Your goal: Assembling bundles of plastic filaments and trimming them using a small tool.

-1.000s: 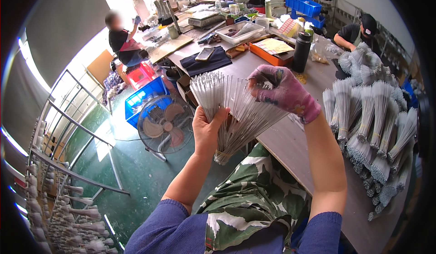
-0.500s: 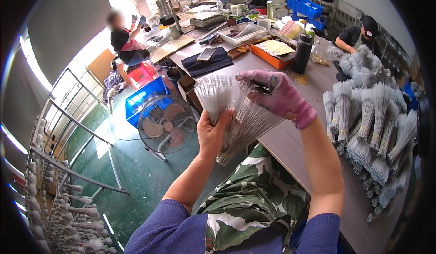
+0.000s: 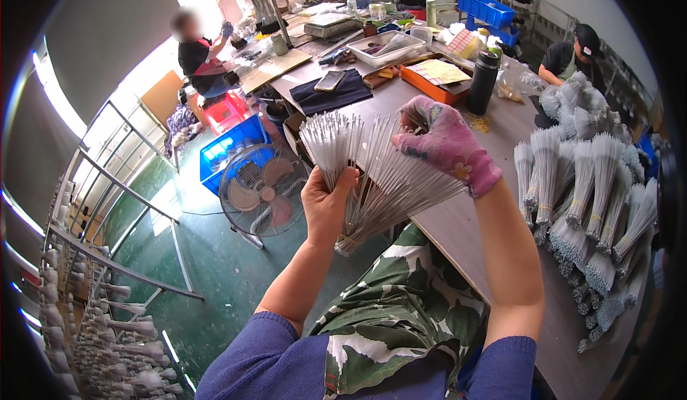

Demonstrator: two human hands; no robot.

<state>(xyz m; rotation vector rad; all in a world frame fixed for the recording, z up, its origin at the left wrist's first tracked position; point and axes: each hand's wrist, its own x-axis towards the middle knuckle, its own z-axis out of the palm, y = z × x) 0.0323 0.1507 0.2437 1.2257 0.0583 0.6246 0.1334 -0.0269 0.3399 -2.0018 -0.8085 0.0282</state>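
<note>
My bare left hand (image 3: 327, 198) is closed around one part of a bundle of thin wire stems (image 3: 330, 146), grey with whitish upper ends. The bundle narrows downward to a yellow band near its lower end and fans out at the top. A gap separates the stems in my left hand from a wider, looser spread leaning right. My right hand (image 3: 454, 146), in a pink flowered glove, has its fingers curled at the upper ends of that spread. Its fingertips are partly hidden among the stems.
More banded wire bundles (image 3: 583, 178) lie heaped on the table (image 3: 458, 217) at right. A black bottle (image 3: 483, 83), an orange box (image 3: 434, 85) and a dark cloth (image 3: 336, 94) with a phone lie beyond. A fan (image 3: 263, 192) stands on the floor at left. Several people sit around the table.
My right hand's fingers have curled in, and the hand has shifted slightly right and down. The loose stems now lean farther right, with a wider gap from those in my left hand.
</note>
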